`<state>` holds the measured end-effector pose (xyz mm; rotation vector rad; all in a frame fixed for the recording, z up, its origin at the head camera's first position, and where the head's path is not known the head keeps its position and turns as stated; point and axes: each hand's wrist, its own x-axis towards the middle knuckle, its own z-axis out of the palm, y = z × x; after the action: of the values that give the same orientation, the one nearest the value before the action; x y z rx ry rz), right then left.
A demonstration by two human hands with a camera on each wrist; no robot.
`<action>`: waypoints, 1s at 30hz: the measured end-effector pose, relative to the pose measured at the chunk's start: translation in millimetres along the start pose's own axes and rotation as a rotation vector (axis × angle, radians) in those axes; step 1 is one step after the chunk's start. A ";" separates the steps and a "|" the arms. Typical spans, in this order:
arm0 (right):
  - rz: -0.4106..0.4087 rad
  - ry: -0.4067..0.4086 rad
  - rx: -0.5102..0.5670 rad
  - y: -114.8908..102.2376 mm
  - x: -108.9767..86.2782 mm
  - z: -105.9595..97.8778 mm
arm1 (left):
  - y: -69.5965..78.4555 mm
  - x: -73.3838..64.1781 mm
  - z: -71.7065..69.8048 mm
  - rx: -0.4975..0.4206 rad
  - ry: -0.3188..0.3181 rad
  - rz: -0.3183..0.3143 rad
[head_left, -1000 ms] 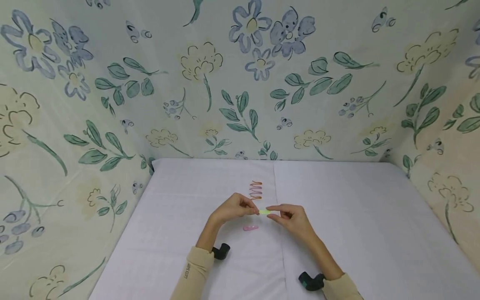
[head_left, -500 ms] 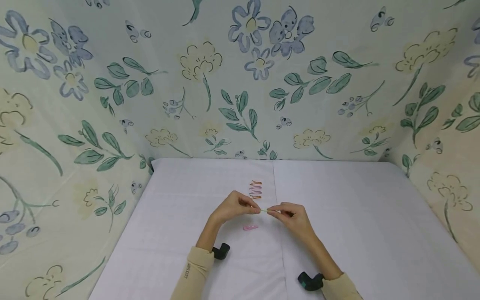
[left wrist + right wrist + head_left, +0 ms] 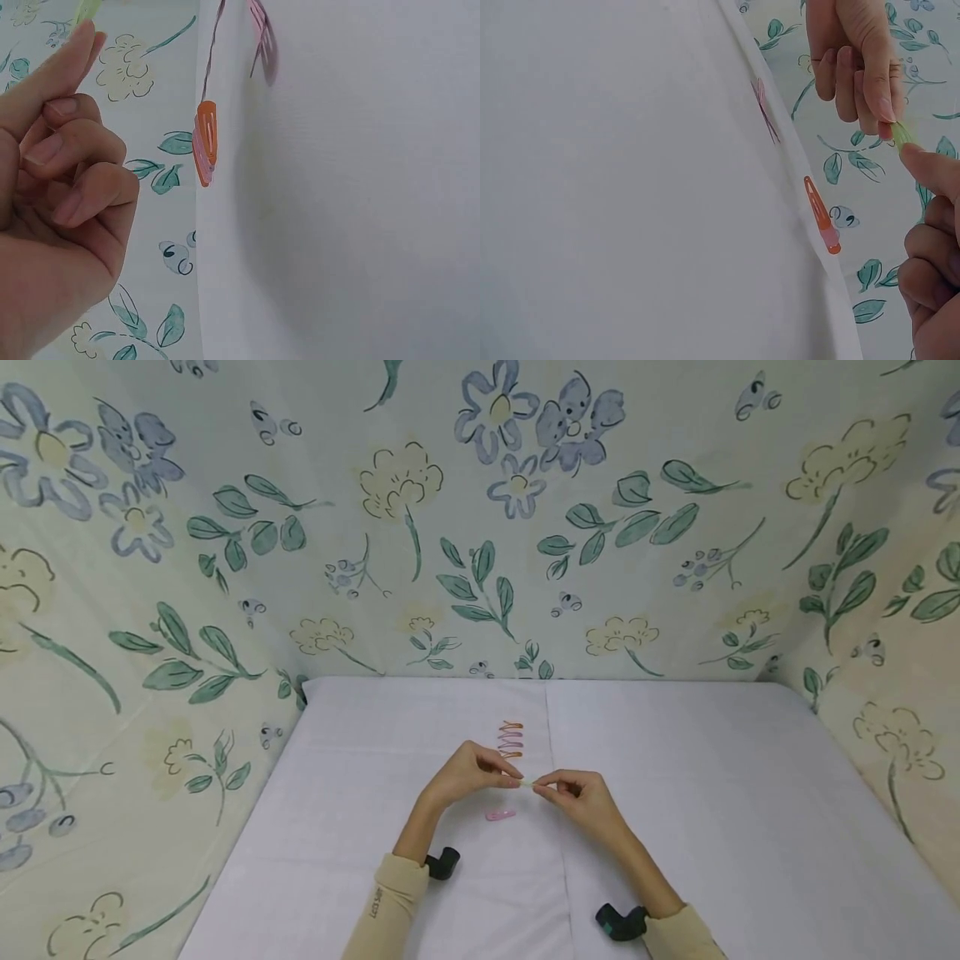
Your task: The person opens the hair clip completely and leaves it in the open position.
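A small yellow-green hair clip (image 3: 527, 783) is held by its two ends between my hands, just above the white table. My left hand (image 3: 472, 774) pinches its left end between thumb and forefinger, while my right hand (image 3: 576, 795) pinches the other end. In the right wrist view the pale green clip (image 3: 902, 136) spans the short gap between the fingertips. Just below the hands in the head view lies a pink hair clip (image 3: 500, 815). Behind them, several orange and pink hair clips (image 3: 511, 739) lie in a column, the nearest partly hidden by my left hand.
The white cloth-covered table (image 3: 675, 793) has a crease running from front to back near its middle. Floral fabric (image 3: 420, 543) hangs behind it and at both sides. Black wrist cameras (image 3: 444, 863) sit by each sleeve, low over the table.
The yellow-green clip has turned from showing its broad face to a thin, pale edge. My right fingertips have come slightly closer to the left ones. The clips on the table stay put.
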<state>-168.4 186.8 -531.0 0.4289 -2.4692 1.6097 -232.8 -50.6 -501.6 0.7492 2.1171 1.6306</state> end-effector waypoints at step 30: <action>0.002 0.076 0.094 -37.8 1.4 -8.8 | -1.3 5.6 4.3 0.064 0.112 0.019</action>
<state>-157.6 180.3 -494.3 0.3705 -2.3476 1.7146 -235.0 -44.1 -503.7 0.7149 2.2562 1.6573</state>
